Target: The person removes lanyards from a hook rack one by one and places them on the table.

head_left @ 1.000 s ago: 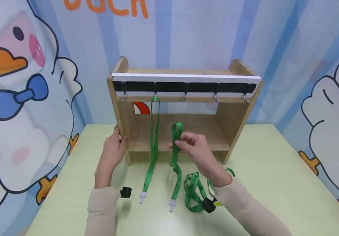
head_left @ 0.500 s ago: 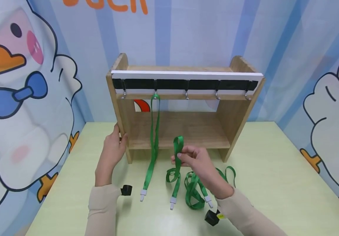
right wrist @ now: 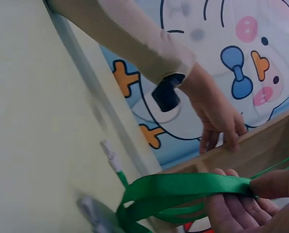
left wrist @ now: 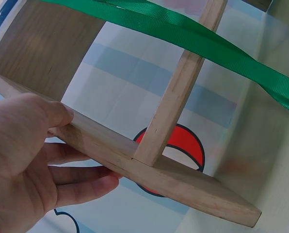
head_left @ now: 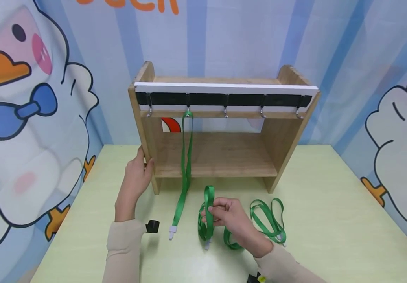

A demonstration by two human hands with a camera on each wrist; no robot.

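A small wooden shelf rack [head_left: 214,175] stands on the table, with a row of metal hooks [head_left: 226,114] along its front top. My left hand [head_left: 137,177] grips its left side panel [left wrist: 115,155], thumb on one face and fingers on the other. A green lanyard [head_left: 185,173] hangs from the second hook from the left, its white clip [head_left: 172,231] dangling in front. Below the rack's lower shelf, my right hand [head_left: 236,220] pinches another green lanyard [right wrist: 178,184] between thumb and fingers, with a short loop standing up above the grip.
Two more green lanyards are on the table: one lies coiled at the right [head_left: 279,232], the other [head_left: 229,239] is mostly hidden under my right hand. A duck-print curtain [head_left: 238,39] stands behind the pale table [head_left: 323,204].
My right hand has moved down, away from the hooks and toward the table, with the pinched lanyard bunching up lower. The left hand keeps its hold on the rack.
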